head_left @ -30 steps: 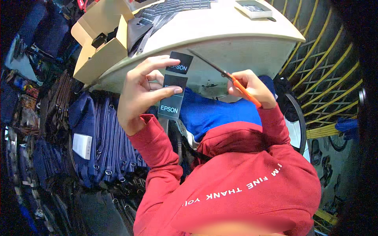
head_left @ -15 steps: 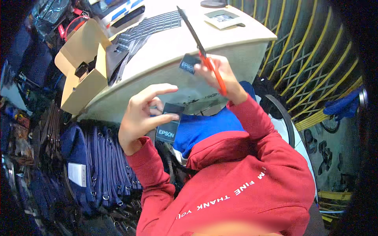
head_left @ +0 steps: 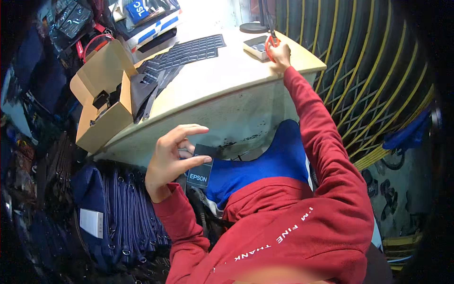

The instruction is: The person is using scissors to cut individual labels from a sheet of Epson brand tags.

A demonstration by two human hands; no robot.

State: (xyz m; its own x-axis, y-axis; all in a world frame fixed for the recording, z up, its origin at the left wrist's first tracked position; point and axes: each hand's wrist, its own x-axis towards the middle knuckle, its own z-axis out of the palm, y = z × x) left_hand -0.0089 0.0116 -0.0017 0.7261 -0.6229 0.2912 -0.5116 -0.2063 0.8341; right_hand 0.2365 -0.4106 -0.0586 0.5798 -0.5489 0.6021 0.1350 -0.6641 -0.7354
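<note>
Between the thumb and curled fingers of my left hand [head_left: 163, 158] is a short black label strip [head_left: 197, 178] with pale lettering, held in front of the table edge. The forefinger is stretched out above it. My right hand [head_left: 283, 57] reaches to the far right of the table, gripping orange-handled scissors [head_left: 268, 51] whose dark blades point up and away. It is right beside a small shallow white box [head_left: 255, 55] with dark pieces inside. Whether the fingers also hold a cut label cannot be made out.
Sheets of black labels [head_left: 198, 49] lie on the pale table [head_left: 208, 83]. An open cardboard box [head_left: 106, 125] with black items stands at its left end. Navy straps with metal rings [head_left: 135, 203] hang at lower left. A yellow-slatted folding gate [head_left: 350, 71] stands to the right.
My right hand has moved away and to the right with the scissors, up to the small box. The black label it held is no longer visible. My left hand keeps its strip, slightly lower.
</note>
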